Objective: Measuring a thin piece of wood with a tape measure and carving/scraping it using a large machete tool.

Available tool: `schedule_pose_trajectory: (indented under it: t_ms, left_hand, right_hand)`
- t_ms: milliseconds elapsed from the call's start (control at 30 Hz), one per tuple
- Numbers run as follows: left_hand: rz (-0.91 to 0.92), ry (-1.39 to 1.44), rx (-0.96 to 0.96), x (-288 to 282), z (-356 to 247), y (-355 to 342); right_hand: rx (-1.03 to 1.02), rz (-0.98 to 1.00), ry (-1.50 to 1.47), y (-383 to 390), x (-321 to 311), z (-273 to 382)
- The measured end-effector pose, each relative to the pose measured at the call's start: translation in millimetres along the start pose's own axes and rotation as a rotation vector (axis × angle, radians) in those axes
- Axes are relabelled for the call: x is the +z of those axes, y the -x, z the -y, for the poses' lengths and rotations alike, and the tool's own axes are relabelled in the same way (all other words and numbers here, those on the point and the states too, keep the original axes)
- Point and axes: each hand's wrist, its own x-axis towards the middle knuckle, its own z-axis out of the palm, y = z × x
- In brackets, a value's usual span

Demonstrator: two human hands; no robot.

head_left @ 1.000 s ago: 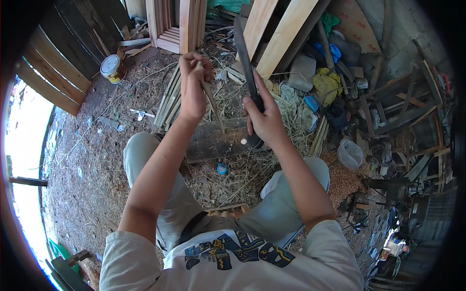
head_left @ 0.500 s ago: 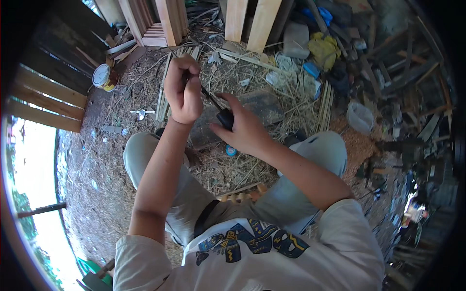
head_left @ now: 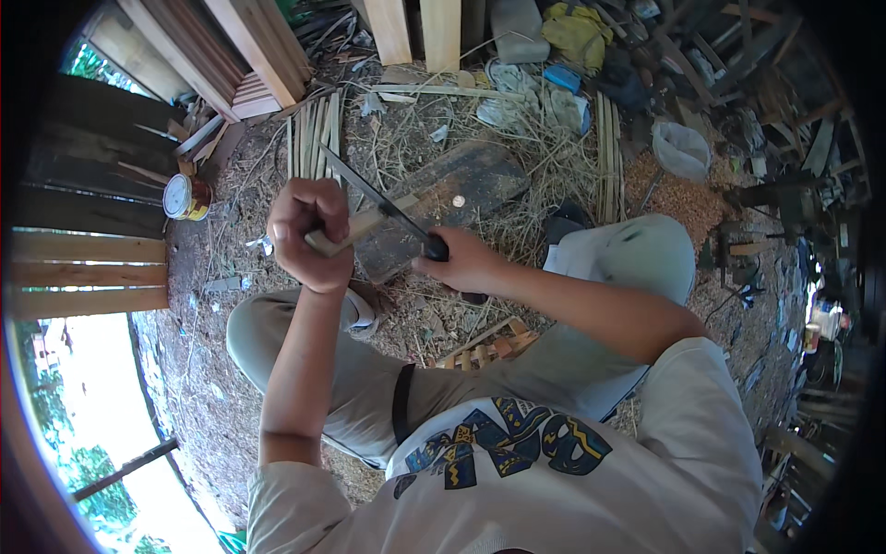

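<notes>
My right hand [head_left: 466, 260] is closed round the black handle of a knife [head_left: 367, 189]. Its long, narrow dark blade slants up and left, with the tip beyond my left hand. In my closed left hand [head_left: 312, 235] is a short pale wooden strip [head_left: 355, 231], which points up and right. The blade crosses over this strip; whether they touch I cannot tell. Below both lies a dark, worn wooden board [head_left: 489, 175] on the ground between my knees. A small pale round piece [head_left: 459, 201] shows against the board.
Thin strips [head_left: 314, 138] lie in a bundle beyond my left hand, and more strips [head_left: 609, 157] at the right. A paint can [head_left: 187, 198] stands at the left. Wood pieces [head_left: 494, 349] lie between my legs. A whitish container [head_left: 681, 150] sits by the sawdust [head_left: 664, 194].
The view has shifted. My left hand, earlier up by the blade, is now lower and apart from it, and the wooden strip shows in it. My right hand still holds the knife.
</notes>
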Motion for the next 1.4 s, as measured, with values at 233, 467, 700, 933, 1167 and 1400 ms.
schedule_pose_trajectory:
  t_ms: [233, 467, 700, 933, 1167, 1400]
  left_hand:
    - [0.078, -0.008, 0.001, 0.2, 2.9, 22.4]
    - [0.052, 0.01, 0.022, 2.5, 1.6, 27.0]
    - [0.126, 0.013, -0.021, -10.8, -5.5, 35.3]
    - [0.104, -0.039, 0.036, -12.7, -6.2, 40.7]
    - [0.116, -0.008, -0.043, -22.6, -8.7, 43.4]
    - [0.15, -0.014, -0.041, -21.6, -10.4, 43.1]
  right_hand:
    - [-0.274, -0.121, 0.12, 27.7, 7.7, 11.4]
    - [0.149, 0.141, 0.132, -4.2, 4.9, -26.2]
    - [-0.174, 0.017, 0.188, 4.3, 18.6, -19.2]
    - [-0.176, 0.043, 0.149, -2.7, 22.4, -12.5]
    - [0.065, 0.087, 0.114, -13.1, 23.7, -18.4]
    - [0.119, 0.084, 0.144, -18.6, 20.8, -36.4]
